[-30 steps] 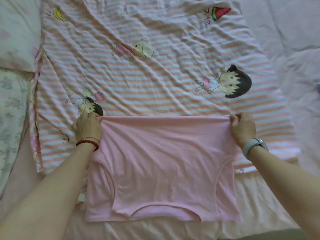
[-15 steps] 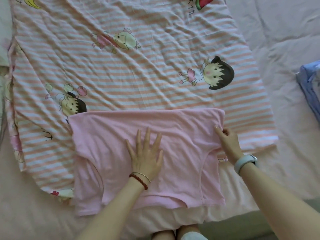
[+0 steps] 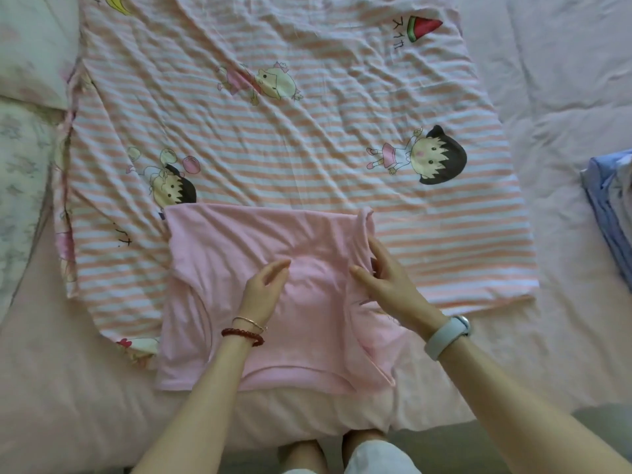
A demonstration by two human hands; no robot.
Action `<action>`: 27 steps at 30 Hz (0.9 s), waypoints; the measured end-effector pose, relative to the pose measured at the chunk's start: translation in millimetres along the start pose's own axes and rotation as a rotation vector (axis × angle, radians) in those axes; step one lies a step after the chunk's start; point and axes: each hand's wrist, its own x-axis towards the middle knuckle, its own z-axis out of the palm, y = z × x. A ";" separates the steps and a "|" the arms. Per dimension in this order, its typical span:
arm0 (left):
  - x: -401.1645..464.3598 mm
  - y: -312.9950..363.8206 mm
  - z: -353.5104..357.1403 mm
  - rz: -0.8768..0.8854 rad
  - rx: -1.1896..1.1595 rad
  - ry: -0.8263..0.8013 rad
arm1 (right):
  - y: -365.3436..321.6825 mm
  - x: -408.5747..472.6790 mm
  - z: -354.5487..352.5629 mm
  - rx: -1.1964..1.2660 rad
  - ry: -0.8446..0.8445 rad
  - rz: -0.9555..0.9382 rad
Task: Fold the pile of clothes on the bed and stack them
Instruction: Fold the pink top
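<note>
A pink garment lies flat near the bed's front edge, partly over a striped cartoon-print sheet. My left hand stands on its edge at the garment's middle, fingers straight, pressing the cloth down. My right hand pinches the garment's right side between thumb and fingers. That side is lifted and turned in toward the middle, with a rolled edge at the garment's top right corner.
A stack of folded blue clothes sits at the right edge of the bed. A floral pillow lies at the far left. The pink bedsheet spreads to the right. My knees show at the bottom, against the mattress.
My left hand moved from the top left corner to the garment's middle and turned onto its edge. My right hand drew the right side inward over the garment.
</note>
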 end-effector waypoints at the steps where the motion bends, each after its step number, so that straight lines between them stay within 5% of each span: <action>1: -8.5 2.0 -19.9 -0.105 -0.214 0.033 | -11.1 4.9 21.4 -0.036 -0.042 -0.027; 4: -27.8 -15.9 -74.9 -0.340 -0.641 0.046 | -36.3 20.2 98.9 -0.103 -0.235 -0.027; 7: -34.9 -42.6 -116.8 -0.452 -0.663 0.032 | -46.7 34.0 173.8 -0.069 -0.437 0.069; 10: -37.1 -64.2 -132.6 -0.467 -0.696 0.156 | -32.6 43.8 203.1 -0.304 -0.233 -0.014; 13: -29.8 -69.8 -129.2 -0.387 -0.568 0.207 | 3.6 36.5 180.1 -0.687 0.008 -0.043; 16: -17.6 -71.8 -122.1 -0.217 -0.214 0.330 | 38.1 15.6 147.8 -1.174 -0.034 0.065; 19: -6.9 -58.4 -115.8 -0.088 -0.075 0.433 | 50.1 3.2 137.6 -1.409 -0.083 0.141; 21: 2.8 -47.7 -115.3 -0.039 0.068 0.446 | 49.6 0.3 140.8 -1.298 -0.170 0.164; 25: 22.5 -26.0 -124.7 0.093 0.206 0.390 | 42.9 -17.9 171.6 -0.568 -0.649 0.447; 27: 29.6 -14.8 -131.4 0.169 0.159 0.317 | 40.2 -20.1 181.5 -0.374 -0.641 0.523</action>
